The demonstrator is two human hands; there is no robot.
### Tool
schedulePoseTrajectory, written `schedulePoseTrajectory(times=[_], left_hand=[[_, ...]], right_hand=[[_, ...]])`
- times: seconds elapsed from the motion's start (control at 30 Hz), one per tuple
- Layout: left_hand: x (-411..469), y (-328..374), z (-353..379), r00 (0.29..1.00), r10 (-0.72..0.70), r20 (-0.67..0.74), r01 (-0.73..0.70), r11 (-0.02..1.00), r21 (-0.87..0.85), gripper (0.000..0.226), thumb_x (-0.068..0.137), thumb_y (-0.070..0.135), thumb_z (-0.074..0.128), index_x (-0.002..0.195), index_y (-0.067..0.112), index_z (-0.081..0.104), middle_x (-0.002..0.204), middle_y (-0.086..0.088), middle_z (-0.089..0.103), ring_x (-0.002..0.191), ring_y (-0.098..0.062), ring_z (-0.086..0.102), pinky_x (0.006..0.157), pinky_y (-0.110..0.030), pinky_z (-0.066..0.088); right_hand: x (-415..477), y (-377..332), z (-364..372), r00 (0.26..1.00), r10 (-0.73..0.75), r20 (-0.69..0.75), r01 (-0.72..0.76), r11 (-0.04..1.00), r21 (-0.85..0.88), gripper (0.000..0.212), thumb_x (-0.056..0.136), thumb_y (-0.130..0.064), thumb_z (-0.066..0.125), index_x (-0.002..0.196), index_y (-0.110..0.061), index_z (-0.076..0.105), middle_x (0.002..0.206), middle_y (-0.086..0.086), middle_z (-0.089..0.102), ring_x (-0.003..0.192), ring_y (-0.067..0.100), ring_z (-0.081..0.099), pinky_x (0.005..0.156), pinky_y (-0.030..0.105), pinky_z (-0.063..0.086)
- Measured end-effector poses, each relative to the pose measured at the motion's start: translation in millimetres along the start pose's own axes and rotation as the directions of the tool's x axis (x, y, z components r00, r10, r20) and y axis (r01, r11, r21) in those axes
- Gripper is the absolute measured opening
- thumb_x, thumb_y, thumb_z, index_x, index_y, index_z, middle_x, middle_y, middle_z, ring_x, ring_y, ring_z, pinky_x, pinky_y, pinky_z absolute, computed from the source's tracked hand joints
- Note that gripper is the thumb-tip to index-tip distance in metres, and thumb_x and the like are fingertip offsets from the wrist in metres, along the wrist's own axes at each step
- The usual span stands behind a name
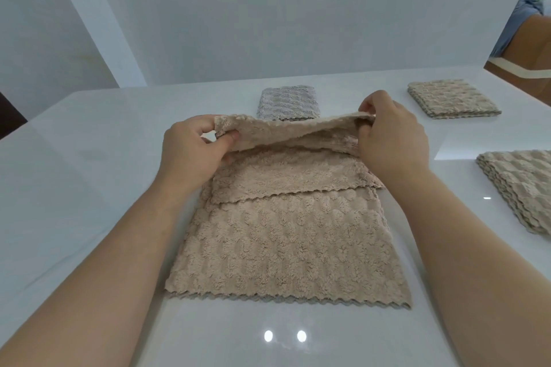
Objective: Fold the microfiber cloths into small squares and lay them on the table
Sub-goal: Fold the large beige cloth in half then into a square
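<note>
Pinching the far corners of the beige cloth (280,235), the left hand (190,149) and right hand (393,140) held its lifted edge. Its near part lay flat on the white table (74,188).

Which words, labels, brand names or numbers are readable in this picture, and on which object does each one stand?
None: no readable text appears anywhere.
The beige cloth held by the left hand and the right hand shows no tag.
The grey folded cloth, the two beige folded cloths and the white table carry no print.
</note>
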State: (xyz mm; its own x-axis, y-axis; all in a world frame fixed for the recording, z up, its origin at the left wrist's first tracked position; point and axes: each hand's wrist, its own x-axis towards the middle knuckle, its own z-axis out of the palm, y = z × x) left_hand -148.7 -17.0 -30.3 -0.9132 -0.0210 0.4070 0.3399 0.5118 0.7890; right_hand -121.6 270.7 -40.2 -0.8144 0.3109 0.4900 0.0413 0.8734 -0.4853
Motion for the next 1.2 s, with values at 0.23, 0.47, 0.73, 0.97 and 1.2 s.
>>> schedulePoseTrajectory(times=[0.23, 0.47, 0.73, 0.97, 1.2], left_hand=[[1, 9, -1, 0.99, -0.135, 0.047, 0.141, 0.969, -0.203, 0.017, 0.093, -0.001, 0.066, 0.1, 0.012, 0.075, 0.104, -0.01, 0.075, 0.064, -0.028, 0.076, 0.065, -0.039, 0.063], [0, 4, 3, 0.994, -0.113, 0.004, 0.111, 0.975, -0.191, 0.016, 0.077, 0.017, 0.074, 0.091, 0.023, 0.078, 0.093, -0.008, 0.077, 0.093, -0.038, 0.07, 0.09, -0.057, 0.056], [1, 4, -4, 0.985, -0.115, 0.125, 0.125, 0.989, -0.08, 0.032, 0.076, -0.008, 0.067, 0.069, 0.023, 0.073, 0.096, 0.01, 0.076, 0.093, -0.009, 0.072, 0.086, -0.029, 0.058], [-6, 13, -5, 0.95, -0.048, 0.308, -0.051, 0.951, 0.303, 0.018, 0.07, 0.006, 0.072, 0.071, 0.024, 0.069, 0.097, 0.012, 0.073, 0.088, -0.005, 0.068, 0.082, -0.03, 0.056], [-8, 15, -12, 0.898, -0.109, 0.426, -0.141, 0.846, 0.513, 0.02, 0.068, 0.008, 0.068, 0.068, 0.027, 0.066, 0.091, 0.009, 0.073, 0.085, -0.011, 0.066, 0.076, -0.04, 0.057]], right_hand=[[4, -3, -1, 0.974, 0.184, 0.128, -0.221, 0.89, 0.4, 0.03, 0.087, -0.004, 0.044, 0.099, -0.026, 0.061, 0.1, 0.0, 0.068, 0.084, 0.025, 0.07, 0.069, 0.036, 0.057], [1, -8, -2, 0.966, 0.202, 0.161, -0.256, 0.825, 0.504, 0.024, 0.092, -0.006, 0.051, 0.105, -0.023, 0.061, 0.083, -0.009, 0.06, 0.064, 0.011, 0.052, 0.057, 0.027, 0.042], [3, -10, -7, 0.97, 0.198, 0.141, -0.239, 0.883, 0.405, 0.019, 0.09, -0.018, 0.049, 0.089, -0.012, 0.067, 0.074, -0.002, 0.063, 0.061, 0.011, 0.05, 0.056, 0.026, 0.037], [4, -10, -4, 0.966, 0.208, 0.156, -0.247, 0.922, 0.297, 0.023, 0.088, -0.026, 0.058, 0.085, -0.004, 0.064, 0.074, -0.003, 0.061, 0.066, 0.015, 0.052, 0.056, 0.027, 0.04], [3, -6, -4, 0.958, 0.184, 0.22, -0.23, 0.952, 0.203, 0.031, 0.08, 0.004, 0.049, 0.096, -0.015, 0.069, 0.098, 0.003, 0.066, 0.086, 0.019, 0.061, 0.061, 0.022, 0.046]])
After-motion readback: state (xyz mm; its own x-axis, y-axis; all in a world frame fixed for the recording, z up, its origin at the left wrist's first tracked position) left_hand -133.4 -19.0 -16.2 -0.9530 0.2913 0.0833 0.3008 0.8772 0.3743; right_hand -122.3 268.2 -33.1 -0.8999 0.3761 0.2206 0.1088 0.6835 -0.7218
